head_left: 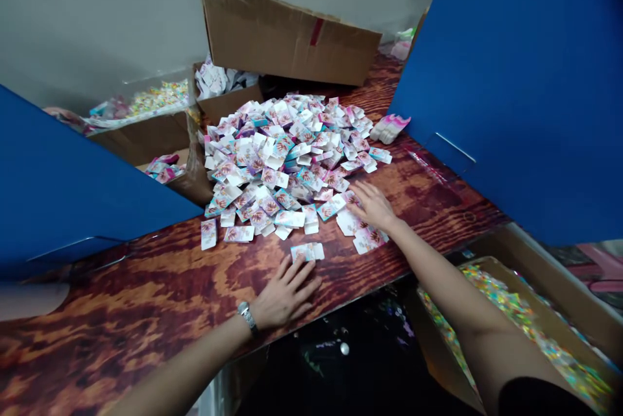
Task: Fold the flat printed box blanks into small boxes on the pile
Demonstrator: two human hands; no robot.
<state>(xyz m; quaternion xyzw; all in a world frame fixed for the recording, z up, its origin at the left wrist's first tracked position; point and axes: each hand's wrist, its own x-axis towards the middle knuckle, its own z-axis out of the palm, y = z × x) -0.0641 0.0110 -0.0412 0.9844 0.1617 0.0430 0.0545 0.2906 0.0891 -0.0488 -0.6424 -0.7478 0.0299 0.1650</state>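
Note:
A large heap of small printed cardboard boxes (292,150) in white, pink, purple and blue lies on the wood-patterned table (195,312). My left hand (285,293), with a metal watch (247,317) at its wrist, rests flat with fingers spread. Its fingertips reach a single small box (307,252) lying in front of the heap. At the heap's right front edge is my right hand (372,206), fingers stretched out. Flattened printed box pieces (366,237) lie beneath and beside that hand. Neither hand grips anything.
Behind the heap stands a big cardboard box (287,33). An open carton (160,137) with colourful packets is at left. Blue panels (516,91) with wire handles flank both sides. Below right, another carton (525,312) holds yellow-green packets. White-and-pink stacked pieces (389,128) lie right.

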